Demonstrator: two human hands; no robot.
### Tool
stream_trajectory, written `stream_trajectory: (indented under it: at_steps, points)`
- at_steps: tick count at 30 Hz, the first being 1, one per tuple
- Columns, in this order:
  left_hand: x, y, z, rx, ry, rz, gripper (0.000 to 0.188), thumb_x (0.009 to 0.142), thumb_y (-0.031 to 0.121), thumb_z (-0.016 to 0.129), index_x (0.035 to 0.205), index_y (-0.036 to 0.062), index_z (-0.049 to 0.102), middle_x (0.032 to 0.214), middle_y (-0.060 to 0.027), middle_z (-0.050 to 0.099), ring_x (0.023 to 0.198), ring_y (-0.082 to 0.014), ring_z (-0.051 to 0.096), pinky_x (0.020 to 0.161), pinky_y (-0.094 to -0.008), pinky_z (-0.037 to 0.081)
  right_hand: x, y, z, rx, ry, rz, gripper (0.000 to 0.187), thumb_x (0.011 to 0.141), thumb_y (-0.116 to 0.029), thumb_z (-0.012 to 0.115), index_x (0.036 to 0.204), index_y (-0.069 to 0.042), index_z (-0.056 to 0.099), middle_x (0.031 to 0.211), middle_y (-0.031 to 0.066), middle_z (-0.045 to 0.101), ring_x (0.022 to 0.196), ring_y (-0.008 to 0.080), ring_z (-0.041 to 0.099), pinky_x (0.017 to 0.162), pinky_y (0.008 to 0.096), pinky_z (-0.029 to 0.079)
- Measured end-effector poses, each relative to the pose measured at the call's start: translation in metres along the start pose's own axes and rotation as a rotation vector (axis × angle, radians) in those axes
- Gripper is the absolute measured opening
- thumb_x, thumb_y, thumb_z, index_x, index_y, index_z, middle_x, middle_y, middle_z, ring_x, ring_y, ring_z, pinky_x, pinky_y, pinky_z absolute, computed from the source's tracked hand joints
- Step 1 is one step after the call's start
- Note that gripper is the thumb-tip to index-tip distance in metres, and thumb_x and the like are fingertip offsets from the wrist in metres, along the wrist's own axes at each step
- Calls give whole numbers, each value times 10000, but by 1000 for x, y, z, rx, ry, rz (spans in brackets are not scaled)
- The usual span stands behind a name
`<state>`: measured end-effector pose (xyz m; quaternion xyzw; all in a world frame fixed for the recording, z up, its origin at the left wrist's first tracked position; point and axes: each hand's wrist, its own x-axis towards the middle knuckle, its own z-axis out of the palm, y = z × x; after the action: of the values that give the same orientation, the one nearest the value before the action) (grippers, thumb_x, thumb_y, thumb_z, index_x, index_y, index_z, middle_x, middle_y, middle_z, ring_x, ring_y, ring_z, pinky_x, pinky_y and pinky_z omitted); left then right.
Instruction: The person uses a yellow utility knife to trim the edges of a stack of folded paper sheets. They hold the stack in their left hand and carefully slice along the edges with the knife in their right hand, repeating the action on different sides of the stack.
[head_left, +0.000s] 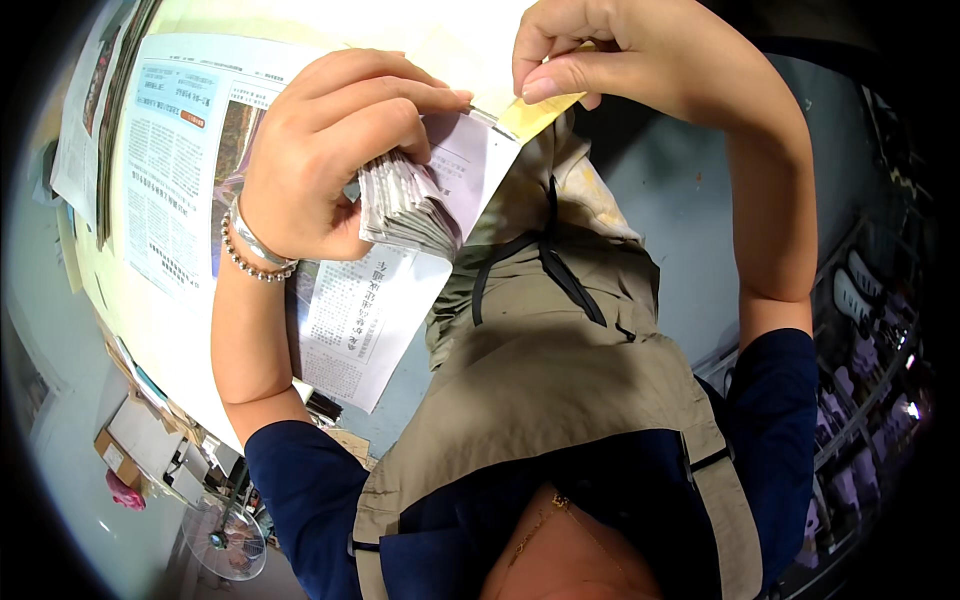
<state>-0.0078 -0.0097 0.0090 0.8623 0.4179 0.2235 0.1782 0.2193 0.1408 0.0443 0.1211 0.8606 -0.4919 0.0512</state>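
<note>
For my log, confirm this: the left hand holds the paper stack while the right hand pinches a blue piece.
Colour is wrong: the head view shows the right hand pinching a yellow piece; the left hand holds the paper stack.

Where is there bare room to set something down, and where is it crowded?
Bare tabletop shows between the newspaper at left and the left forearm. A bright stretch beyond the left hand looks free, but glare hides detail. It is crowded around the paper stack and the yellow sheet pinched by the right hand.
</note>
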Motion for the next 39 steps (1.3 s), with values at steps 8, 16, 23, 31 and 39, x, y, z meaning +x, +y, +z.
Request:
stream_trajectory:
  at_steps: [8,16,23,31,39]
  points:
    - [2,-1,-1,-10,-11,17,692,683,736,601,731,46,594,1105,-197,710,1056,-369,641,944,-468,478,-10,5,8,106,60,168,178,875,-135,719,936,31,699,732,104,676,633,115,573,608,244,458]
    - [-4,-5,-7,-108,51,35,668,714,688,666,733,22,612,978,-212,706,1028,-391,652,919,-482,490,-19,15,88,410,137,-33,150,846,-150,693,898,-12,719,753,119,698,633,175,668,636,280,520]
    - [-12,-20,11,-556,404,-21,377,849,292,722,602,83,528,716,-105,654,791,-262,657,819,-412,543,-23,-26,193,486,81,-115,153,879,-177,718,955,-45,738,821,76,732,659,158,683,612,263,519]
    - [-15,-36,9,-542,420,-28,336,854,271,714,627,86,547,713,-103,653,767,-253,663,797,-417,544,-12,-35,255,335,-56,-359,184,873,-258,698,898,-78,731,766,87,707,666,276,669,611,374,515]
    - [-13,4,-5,-343,220,-241,620,723,618,681,751,2,623,810,-87,517,704,-202,525,617,-296,419,-91,-19,130,438,886,115,89,828,-15,746,915,-1,739,791,53,715,650,54,616,542,192,432]
